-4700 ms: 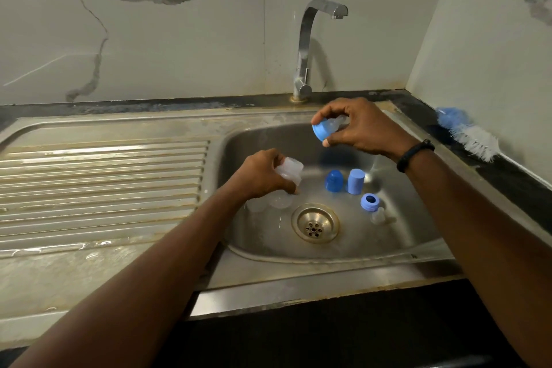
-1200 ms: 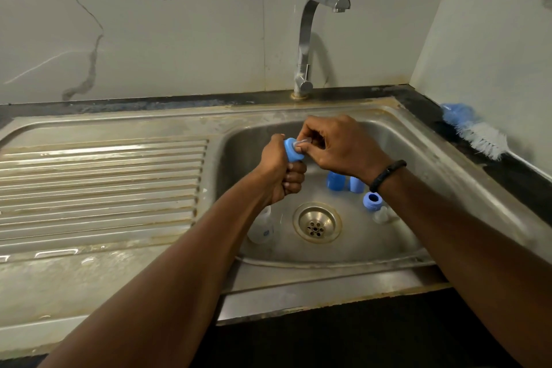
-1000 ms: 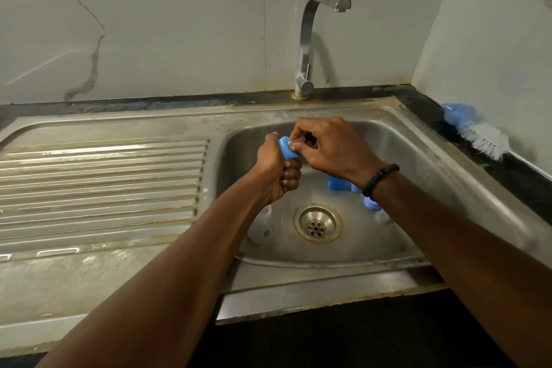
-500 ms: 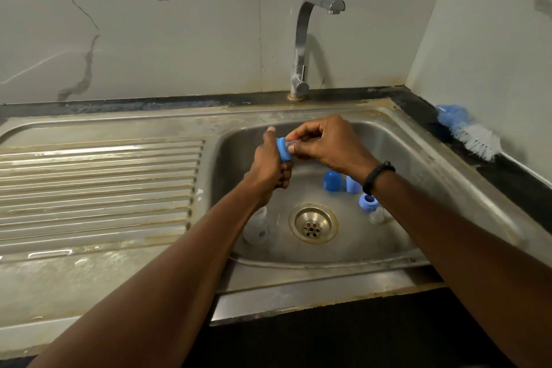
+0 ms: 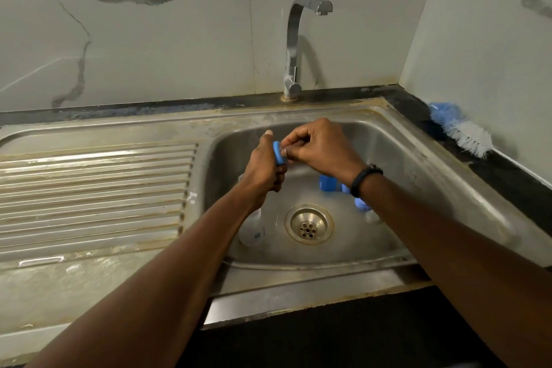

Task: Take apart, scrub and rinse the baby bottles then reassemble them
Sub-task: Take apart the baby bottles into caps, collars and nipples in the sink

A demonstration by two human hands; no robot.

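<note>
Both hands over steel sink (image 5: 424,158): left hand (image 5: 263,167) grip curled round blue plastic ring (image 5: 279,153); right hand (image 5: 322,148) pinching it.

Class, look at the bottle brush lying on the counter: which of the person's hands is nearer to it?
Right. The right hand is over the basin on the side toward the bottle brush. The left hand, gripping a blue ring, is farther from it.
</note>
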